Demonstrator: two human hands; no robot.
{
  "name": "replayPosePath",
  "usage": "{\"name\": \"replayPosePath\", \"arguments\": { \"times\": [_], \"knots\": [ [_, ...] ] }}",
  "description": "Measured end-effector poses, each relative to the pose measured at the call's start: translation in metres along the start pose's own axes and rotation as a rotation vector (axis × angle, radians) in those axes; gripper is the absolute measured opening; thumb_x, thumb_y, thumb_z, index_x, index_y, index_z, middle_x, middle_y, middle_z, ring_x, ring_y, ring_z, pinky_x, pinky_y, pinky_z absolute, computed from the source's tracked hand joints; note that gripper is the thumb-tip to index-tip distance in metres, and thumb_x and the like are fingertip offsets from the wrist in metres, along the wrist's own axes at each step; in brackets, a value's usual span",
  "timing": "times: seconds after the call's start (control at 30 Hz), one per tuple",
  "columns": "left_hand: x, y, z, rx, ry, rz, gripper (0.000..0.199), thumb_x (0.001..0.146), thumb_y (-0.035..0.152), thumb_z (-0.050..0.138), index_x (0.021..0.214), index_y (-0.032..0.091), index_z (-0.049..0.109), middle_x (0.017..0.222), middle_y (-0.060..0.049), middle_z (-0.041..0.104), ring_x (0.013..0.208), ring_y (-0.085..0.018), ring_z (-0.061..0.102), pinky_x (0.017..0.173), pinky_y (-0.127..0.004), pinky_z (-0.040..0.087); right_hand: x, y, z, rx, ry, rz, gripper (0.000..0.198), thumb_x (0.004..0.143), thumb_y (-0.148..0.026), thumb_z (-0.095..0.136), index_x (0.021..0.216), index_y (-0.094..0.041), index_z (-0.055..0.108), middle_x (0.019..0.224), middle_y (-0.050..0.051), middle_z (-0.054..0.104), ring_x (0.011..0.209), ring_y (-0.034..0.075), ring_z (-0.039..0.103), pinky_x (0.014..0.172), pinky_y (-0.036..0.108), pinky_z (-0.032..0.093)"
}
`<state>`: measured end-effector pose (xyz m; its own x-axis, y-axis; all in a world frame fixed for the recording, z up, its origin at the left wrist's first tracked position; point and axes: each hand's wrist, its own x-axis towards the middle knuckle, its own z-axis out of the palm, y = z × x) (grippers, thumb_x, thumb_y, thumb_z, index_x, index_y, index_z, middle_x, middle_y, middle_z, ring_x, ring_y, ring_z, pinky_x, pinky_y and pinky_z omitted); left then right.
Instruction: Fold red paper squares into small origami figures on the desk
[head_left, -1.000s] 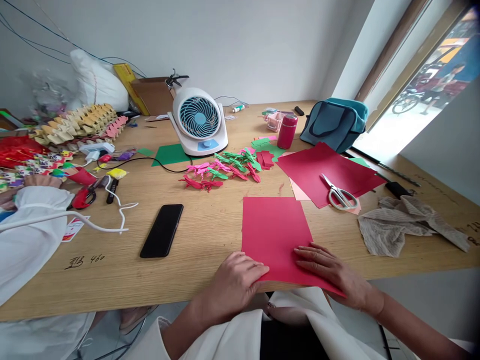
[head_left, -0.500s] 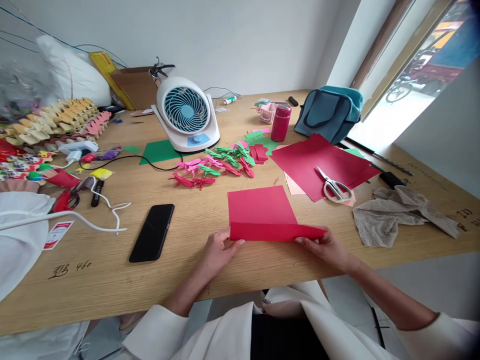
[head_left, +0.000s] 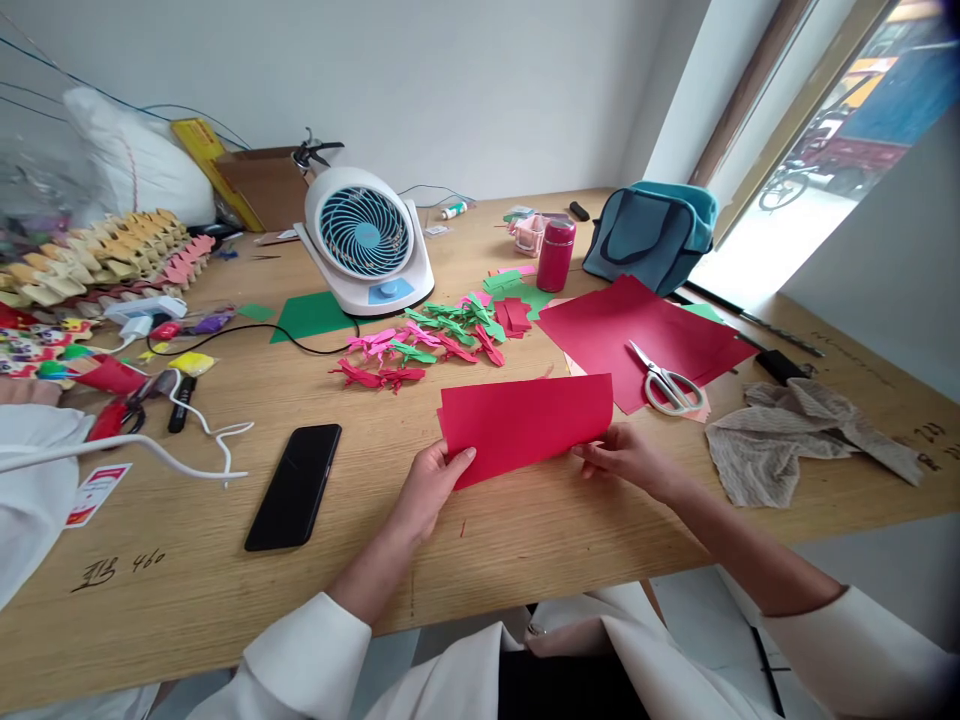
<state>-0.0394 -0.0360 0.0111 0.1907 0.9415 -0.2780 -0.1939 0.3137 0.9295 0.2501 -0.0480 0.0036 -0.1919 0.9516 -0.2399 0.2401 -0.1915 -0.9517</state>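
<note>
A sheet of red paper point(head_left: 529, 425), folded over on itself, lies in front of me at a slight tilt. At its lower left corner my left hand point(head_left: 429, 490) is closed, thumb on top and fingers along the edge. My right hand point(head_left: 626, 460) holds the lower right edge, its fingertips partly under the paper. Beyond the sheet lie several small twisted paper pieces point(head_left: 442, 335) in pink, green and red. Scissors point(head_left: 667, 383) with white handles rest on larger red sheets point(head_left: 600, 330) to the right.
A black phone point(head_left: 294, 487) lies left of my hands. Behind stand a white fan point(head_left: 364, 240), a red flask point(head_left: 556, 255) and a blue bag point(head_left: 649, 235). A crumpled beige cloth point(head_left: 787, 440) is at right. White cable point(head_left: 150, 455) and craft pieces crowd the left side.
The narrow flap along the near edge has become a broad fold covering most of the sheet. My right hand has shifted left and slightly up. My view has moved slightly.
</note>
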Motion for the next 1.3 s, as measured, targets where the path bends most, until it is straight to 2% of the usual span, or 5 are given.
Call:
{"name": "replayPosePath", "arguments": {
  "times": [0.27, 0.47, 0.67, 0.77, 1.3],
  "knots": [
    [0.015, 0.030, -0.029, 0.082, -0.021, -0.087, 0.045, 0.070, 0.046, 0.081, 0.101, 0.017, 0.065, 0.108, -0.007, 0.073, 0.086, -0.015, 0.067, 0.071, -0.023, 0.050, 0.027, -0.035, -0.010, 0.051, 0.011, -0.135, 0.042, 0.072, -0.056, 0.076, 0.089, -0.018, 0.078, 0.091, 0.007, 0.077, 0.089, 0.024, 0.071, 0.083, 0.039, 0.058],
    [0.043, 0.045, -0.042, -0.132, 0.061, -0.089, 0.040, 0.084, 0.053, 0.065, 0.108, 0.021, 0.063, 0.116, -0.008, 0.068, 0.102, -0.020, 0.065, 0.079, -0.031, 0.054, 0.037, -0.052, -0.003, -0.198, 0.088, -0.637, 0.022, 0.086, -0.042, 0.067, 0.095, -0.023, 0.074, 0.100, 0.005, 0.074, 0.099, 0.025, 0.067, 0.090, 0.040, 0.054],
    [0.074, 0.055, -0.031, -0.252, 0.002, 0.079, 0.044, 0.073, 0.042, 0.079, 0.107, 0.018, 0.065, 0.112, -0.007, 0.069, 0.102, -0.020, 0.066, 0.085, -0.029, 0.053, 0.035, -0.058, 0.011, -0.308, 0.039, -0.791, 0.016, 0.089, -0.037, 0.064, 0.091, -0.021, 0.070, 0.113, 0.009, 0.068, 0.104, 0.024, 0.064, 0.091, 0.038, 0.052],
    [0.081, 0.049, -0.033, -0.170, 0.064, 0.209, 0.051, 0.066, 0.031, 0.083, 0.111, 0.021, 0.062, 0.106, -0.002, 0.069, 0.091, -0.015, 0.067, 0.078, -0.023, 0.052, 0.037, -0.050, 0.013, -0.247, 0.045, -0.740, 0.020, 0.090, -0.040, 0.062, 0.089, -0.021, 0.069, 0.110, 0.009, 0.068, 0.104, 0.024, 0.064, 0.091, 0.038, 0.052],
    [0.063, 0.023, -0.024, -0.053, 0.027, 0.251, 0.042, 0.073, 0.035, 0.073, 0.110, 0.015, 0.072, 0.102, -0.007, 0.075, 0.083, -0.019, 0.068, 0.071, -0.027, 0.050, 0.057, -0.023, 0.020, 0.196, 0.221, -0.350, 0.027, 0.085, -0.048, 0.068, 0.099, -0.025, 0.074, 0.107, 0.005, 0.071, 0.114, 0.026, 0.060, 0.101, 0.039, 0.049]
  ]
}}
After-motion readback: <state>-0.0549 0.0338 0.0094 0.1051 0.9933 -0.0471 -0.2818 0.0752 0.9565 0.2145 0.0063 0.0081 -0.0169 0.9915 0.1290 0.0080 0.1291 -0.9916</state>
